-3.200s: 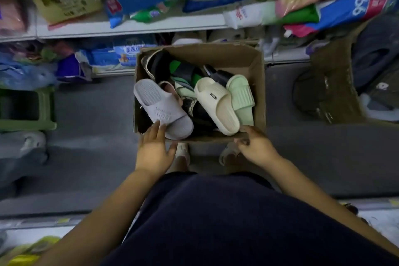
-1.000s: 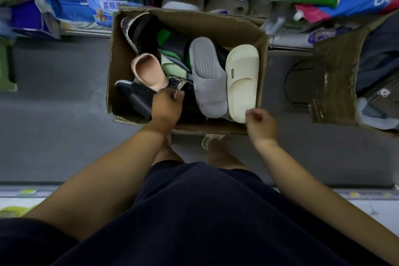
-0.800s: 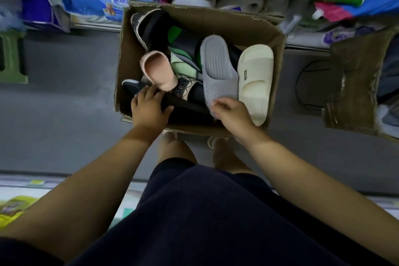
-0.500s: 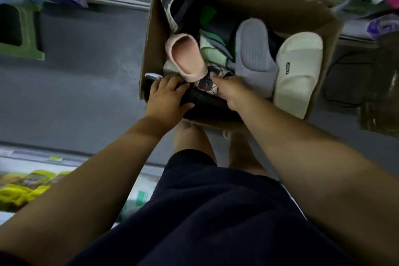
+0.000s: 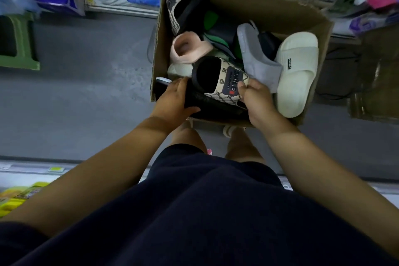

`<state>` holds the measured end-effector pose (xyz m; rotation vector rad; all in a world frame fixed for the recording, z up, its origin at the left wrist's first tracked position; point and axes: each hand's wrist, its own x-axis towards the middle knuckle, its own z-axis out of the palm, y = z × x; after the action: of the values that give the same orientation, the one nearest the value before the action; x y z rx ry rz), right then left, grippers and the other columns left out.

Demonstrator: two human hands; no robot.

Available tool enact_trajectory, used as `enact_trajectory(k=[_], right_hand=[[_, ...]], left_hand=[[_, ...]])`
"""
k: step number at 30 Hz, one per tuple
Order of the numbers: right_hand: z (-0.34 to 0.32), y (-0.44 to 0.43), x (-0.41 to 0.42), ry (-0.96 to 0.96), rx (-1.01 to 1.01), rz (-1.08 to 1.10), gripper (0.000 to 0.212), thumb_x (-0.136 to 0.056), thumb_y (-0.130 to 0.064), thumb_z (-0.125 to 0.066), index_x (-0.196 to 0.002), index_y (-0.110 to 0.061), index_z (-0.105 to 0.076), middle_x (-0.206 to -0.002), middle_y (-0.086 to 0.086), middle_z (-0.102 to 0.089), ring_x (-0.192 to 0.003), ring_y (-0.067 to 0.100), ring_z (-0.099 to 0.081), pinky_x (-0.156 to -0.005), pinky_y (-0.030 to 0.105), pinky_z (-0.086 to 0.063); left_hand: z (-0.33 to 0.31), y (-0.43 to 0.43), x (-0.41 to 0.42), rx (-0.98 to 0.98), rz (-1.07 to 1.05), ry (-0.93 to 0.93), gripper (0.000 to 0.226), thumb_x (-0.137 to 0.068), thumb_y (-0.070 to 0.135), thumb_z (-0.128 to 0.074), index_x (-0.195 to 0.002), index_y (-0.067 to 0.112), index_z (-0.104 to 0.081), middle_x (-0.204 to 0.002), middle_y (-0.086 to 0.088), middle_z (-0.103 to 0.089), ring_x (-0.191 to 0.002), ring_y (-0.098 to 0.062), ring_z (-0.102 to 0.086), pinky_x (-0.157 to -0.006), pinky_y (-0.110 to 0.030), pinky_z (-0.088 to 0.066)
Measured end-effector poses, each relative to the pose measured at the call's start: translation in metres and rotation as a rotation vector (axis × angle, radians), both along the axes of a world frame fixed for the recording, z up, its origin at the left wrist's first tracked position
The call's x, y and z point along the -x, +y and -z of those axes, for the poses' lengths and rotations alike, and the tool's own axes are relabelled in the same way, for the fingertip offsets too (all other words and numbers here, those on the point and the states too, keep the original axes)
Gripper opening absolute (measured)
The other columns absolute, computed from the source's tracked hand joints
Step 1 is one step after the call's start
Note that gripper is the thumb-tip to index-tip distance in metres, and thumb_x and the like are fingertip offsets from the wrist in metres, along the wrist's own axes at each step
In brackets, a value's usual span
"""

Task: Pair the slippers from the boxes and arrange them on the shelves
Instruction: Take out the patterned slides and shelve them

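Raised moments ago from the jumble in the torn cardboard box, the patterned slipper is tilting at its near end, the right hand pinching the monogrammed strap while the left hand is clasping the smooth black sole.

The single head-worn wide-angle camera looks steeply down past the person's torso onto a cardboard box standing on the floor, within arm's reach.
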<state>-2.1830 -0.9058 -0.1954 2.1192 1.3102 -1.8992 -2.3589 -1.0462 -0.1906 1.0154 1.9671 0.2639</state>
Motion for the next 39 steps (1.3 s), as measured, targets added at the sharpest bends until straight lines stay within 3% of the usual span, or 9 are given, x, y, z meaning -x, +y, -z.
enact_trajectory(k=[2, 6, 9, 13, 17, 24, 28, 33, 39], right_hand=[[-0.005, -0.004, -0.005, 0.046, -0.002, 0.033, 0.034, -0.082, -0.04, -0.06, -0.099, -0.013, -0.07, -0.106, 0.011, -0.074, -0.108, 0.032, -0.067, -0.103, 0.053, -0.05], [-0.035, -0.007, -0.005, 0.117, 0.017, 0.087, 0.02, -0.099, -0.023, -0.057, -0.113, -0.021, -0.071, -0.118, 0.002, -0.073, -0.116, 0.021, -0.065, -0.108, 0.045, -0.047], [-0.049, -0.004, -0.001, 0.138, 0.023, -0.003, 0.024, -0.103, -0.021, -0.054, -0.12, -0.01, -0.066, -0.124, 0.01, -0.07, -0.122, 0.028, -0.062, -0.112, 0.049, -0.043], [-0.068, -0.001, 0.019, 0.188, 0.057, -0.087, 0.02, -0.105, -0.017, -0.051, -0.115, -0.013, -0.067, -0.118, 0.012, -0.072, -0.116, 0.029, -0.065, -0.109, 0.048, -0.046], [-0.088, -0.003, 0.052, 0.251, 0.086, -0.253, 0.017, -0.103, -0.013, -0.052, -0.108, -0.015, -0.069, -0.108, 0.005, -0.074, -0.103, 0.016, -0.068, -0.1, 0.035, -0.052], [-0.089, 0.037, 0.118, 0.114, 0.009, -0.198, 0.024, -0.1, -0.035, -0.059, -0.107, -0.011, -0.062, -0.117, 0.013, -0.07, -0.101, 0.023, -0.068, -0.085, 0.031, -0.056], [-0.059, 0.059, 0.153, 0.031, 0.056, -0.127, 0.057, -0.099, -0.042, -0.059, -0.136, 0.0, -0.05, -0.131, 0.013, -0.06, -0.118, 0.024, -0.06, -0.097, 0.031, -0.049], [-0.027, 0.063, 0.184, -0.042, -0.084, -0.062, 0.059, -0.093, -0.047, -0.066, -0.131, -0.003, -0.055, -0.121, 0.016, -0.067, -0.106, 0.031, -0.069, -0.092, 0.042, -0.058], [-0.016, 0.059, 0.186, -0.08, -0.107, 0.171, 0.05, -0.093, -0.012, -0.07, -0.132, 0.012, -0.05, -0.114, 0.022, -0.066, -0.094, 0.038, -0.072, -0.082, 0.044, -0.061]], left_hand=[[-0.009, 0.001, 0.005, 0.024, -0.08, -0.105, 0.091, -0.076, 0.048, -0.083, -0.149, 0.019, -0.036, -0.145, -0.007, -0.053, -0.134, -0.027, -0.05, -0.107, -0.04, -0.045], [-0.036, -0.003, 0.011, -0.081, -0.142, -0.267, 0.094, -0.08, 0.074, -0.062, -0.151, 0.019, -0.033, -0.141, 0.002, -0.061, -0.128, -0.014, -0.058, -0.105, -0.038, -0.05], [-0.059, -0.002, 0.014, -0.147, -0.315, -0.355, 0.071, -0.089, 0.06, -0.064, -0.141, 0.014, -0.051, -0.124, 0.002, -0.071, -0.111, -0.003, -0.066, -0.095, -0.032, -0.057], [-0.088, -0.002, 0.02, -0.187, -0.497, -0.48, 0.03, -0.095, 0.044, -0.064, -0.103, 0.016, -0.066, -0.089, -0.006, -0.076, -0.082, -0.014, -0.076, -0.081, -0.044, -0.062], [-0.101, -0.015, 0.04, -0.202, -0.681, -0.435, 0.024, -0.092, 0.048, -0.068, -0.09, 0.024, -0.067, -0.09, -0.005, -0.075, -0.085, -0.021, -0.075, -0.076, -0.046, -0.063], [-0.117, -0.064, 0.072, -0.248, -1.054, -0.472, 0.021, -0.102, 0.024, -0.059, -0.108, 0.006, -0.067, -0.098, -0.013, -0.073, -0.082, -0.022, -0.075, -0.063, -0.029, -0.062], [-0.115, -0.096, 0.081, -0.246, -1.127, -0.442, 0.022, -0.103, 0.022, -0.057, -0.115, 0.006, -0.065, -0.101, -0.01, -0.074, -0.087, -0.02, -0.076, -0.066, -0.03, -0.062], [-0.112, -0.122, 0.081, -0.249, -1.268, -0.483, 0.014, -0.103, 0.02, -0.055, -0.107, 0.013, -0.067, -0.101, -0.01, -0.076, -0.091, -0.022, -0.076, -0.073, -0.035, -0.063], [-0.109, -0.129, 0.06, -0.276, -1.509, -0.664, 0.021, -0.102, 0.013, -0.055, -0.115, -0.001, -0.064, -0.105, -0.017, -0.076, -0.101, -0.035, -0.073, -0.089, -0.05, -0.058]])
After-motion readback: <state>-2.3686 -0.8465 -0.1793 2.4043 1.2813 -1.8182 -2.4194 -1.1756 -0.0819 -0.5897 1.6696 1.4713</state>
